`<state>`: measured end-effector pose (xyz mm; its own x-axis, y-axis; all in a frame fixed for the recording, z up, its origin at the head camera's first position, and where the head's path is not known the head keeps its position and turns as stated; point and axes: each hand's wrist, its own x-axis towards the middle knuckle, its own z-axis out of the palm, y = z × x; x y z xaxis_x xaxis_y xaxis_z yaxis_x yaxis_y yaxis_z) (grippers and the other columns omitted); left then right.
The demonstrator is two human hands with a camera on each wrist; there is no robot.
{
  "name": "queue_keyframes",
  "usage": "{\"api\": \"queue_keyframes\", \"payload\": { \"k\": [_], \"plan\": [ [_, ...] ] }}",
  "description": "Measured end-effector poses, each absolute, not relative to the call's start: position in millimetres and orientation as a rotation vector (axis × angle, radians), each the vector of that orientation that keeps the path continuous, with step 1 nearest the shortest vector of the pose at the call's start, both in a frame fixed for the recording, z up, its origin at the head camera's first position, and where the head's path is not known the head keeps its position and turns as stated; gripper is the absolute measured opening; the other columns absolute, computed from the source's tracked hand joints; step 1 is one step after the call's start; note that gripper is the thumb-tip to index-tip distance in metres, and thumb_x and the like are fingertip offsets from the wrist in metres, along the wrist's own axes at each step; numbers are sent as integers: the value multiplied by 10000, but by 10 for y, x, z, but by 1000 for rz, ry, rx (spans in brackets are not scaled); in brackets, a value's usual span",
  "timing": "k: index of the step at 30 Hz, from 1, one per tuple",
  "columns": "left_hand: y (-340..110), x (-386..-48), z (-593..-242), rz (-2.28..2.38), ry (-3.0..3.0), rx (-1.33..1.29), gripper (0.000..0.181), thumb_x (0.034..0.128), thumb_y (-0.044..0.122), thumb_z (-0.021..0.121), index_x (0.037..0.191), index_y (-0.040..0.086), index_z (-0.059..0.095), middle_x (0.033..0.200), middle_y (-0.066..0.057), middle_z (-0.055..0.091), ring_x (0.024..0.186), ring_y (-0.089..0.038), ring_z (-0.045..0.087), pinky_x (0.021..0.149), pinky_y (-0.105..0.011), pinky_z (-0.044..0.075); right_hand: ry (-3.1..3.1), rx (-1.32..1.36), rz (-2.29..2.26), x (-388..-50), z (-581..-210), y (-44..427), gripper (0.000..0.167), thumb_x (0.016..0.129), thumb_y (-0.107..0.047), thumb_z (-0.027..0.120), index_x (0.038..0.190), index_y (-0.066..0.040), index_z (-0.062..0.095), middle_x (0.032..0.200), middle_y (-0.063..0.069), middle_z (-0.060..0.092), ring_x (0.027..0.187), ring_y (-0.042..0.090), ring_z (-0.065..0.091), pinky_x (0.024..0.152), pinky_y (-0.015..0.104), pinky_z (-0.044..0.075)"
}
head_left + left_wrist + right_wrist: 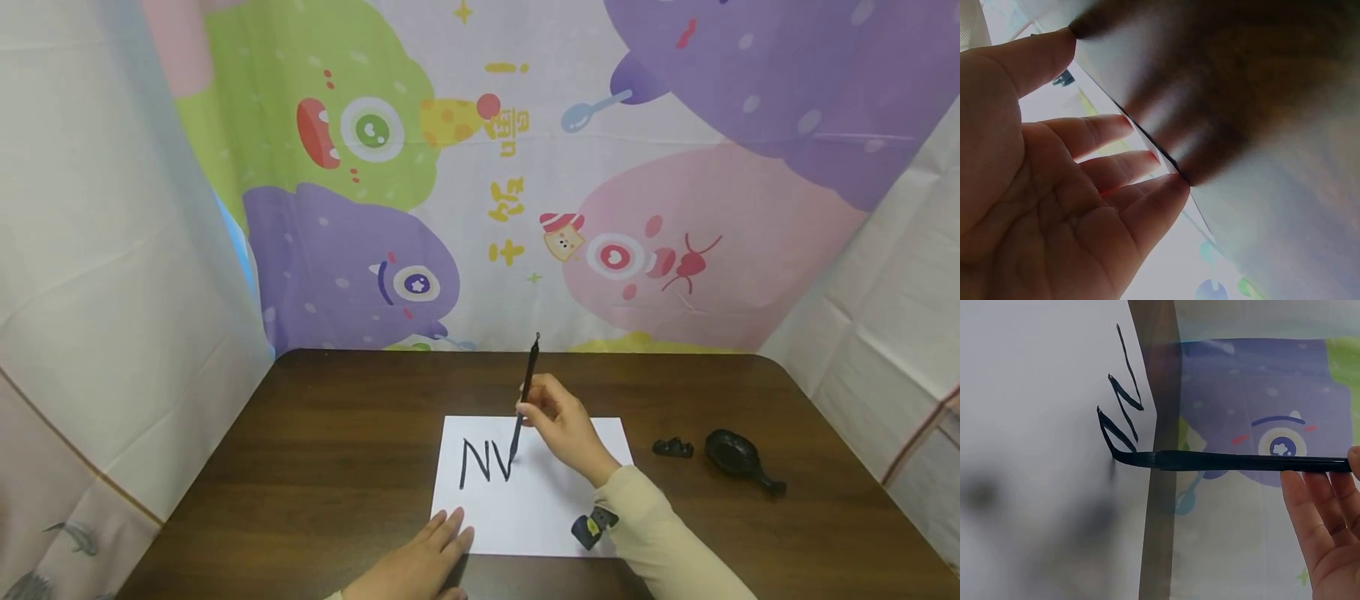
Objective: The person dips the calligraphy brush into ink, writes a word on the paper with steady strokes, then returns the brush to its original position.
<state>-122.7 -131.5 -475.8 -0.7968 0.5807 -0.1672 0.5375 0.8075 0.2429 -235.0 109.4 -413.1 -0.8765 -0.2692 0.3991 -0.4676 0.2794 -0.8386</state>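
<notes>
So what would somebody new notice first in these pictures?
Probably the big cartoon monsters on the cloth behind the table. Then perhaps the right hand, holding a black brush with its tip on the white paper, beside bold black strokes. Next might be a black object with a handle, right of the paper.

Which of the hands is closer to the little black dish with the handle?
Right. The right hand, holding the brush, is just left of the black dish; the left hand is farther left, at the paper's near left corner.
</notes>
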Motion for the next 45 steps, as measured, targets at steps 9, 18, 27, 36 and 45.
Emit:
{"api": "queue_keyframes", "payload": {
  "k": [9, 18, 27, 36, 45],
  "plan": [
    [-1327, -1226, -4762, 268, 2773, 891, 646, 902, 444, 619, 1440, 110, 491, 1538, -160, 411, 1410, -385, 395, 1015, -532, 481, -2342, 667, 1647, -2530, -4332, 1120, 185, 939, -52, 622, 1112, -79, 562, 921, 180, 650, 839, 341, 710, 763, 403, 601],
    [-1325, -1235, -4782, 267, 2780, 900, 643, 896, 433, 626, 1436, 108, 496, 1534, -162, 417, 1406, -385, 401, 1024, -522, 479, -2261, 704, 1658, -2638, -4435, 1129, 181, 931, -64, 641, 1096, -84, 571, 903, 149, 648, 860, 309, 700, 758, 383, 607],
    [-1327, -1227, -4773, 278, 2772, 896, 644, 900, 428, 624, 1442, 107, 488, 1540, -164, 406, 1412, -386, 391, 1025, -526, 476, -2211, 724, 1642, -2691, -4448, 1119, 175, 931, -54, 637, 1092, -58, 568, 903, 159, 661, 858, 302, 694, 743, 313, 607],
    [-1320, -1230, -4767, 276, 2767, 885, 651, 900, 433, 626, 1445, 106, 483, 1544, -163, 402, 1417, -384, 384, 1040, -525, 464, -2185, 699, 1644, -2710, -4458, 1113, 192, 922, -27, 640, 1096, -3, 562, 951, 157, 657, 922, 274, 693, 759, 323, 607],
    [-1320, -1240, -4766, 286, 2750, 888, 660, 894, 415, 645, 1443, 86, 481, 1542, -183, 396, 1414, -402, 380, 1066, -528, 437, -2143, 695, 1700, -2690, -4444, 1103, 213, 918, 12, 626, 1116, 3, 549, 978, 209, 642, 949, 355, 682, 797, 371, 601]
  ]
}}
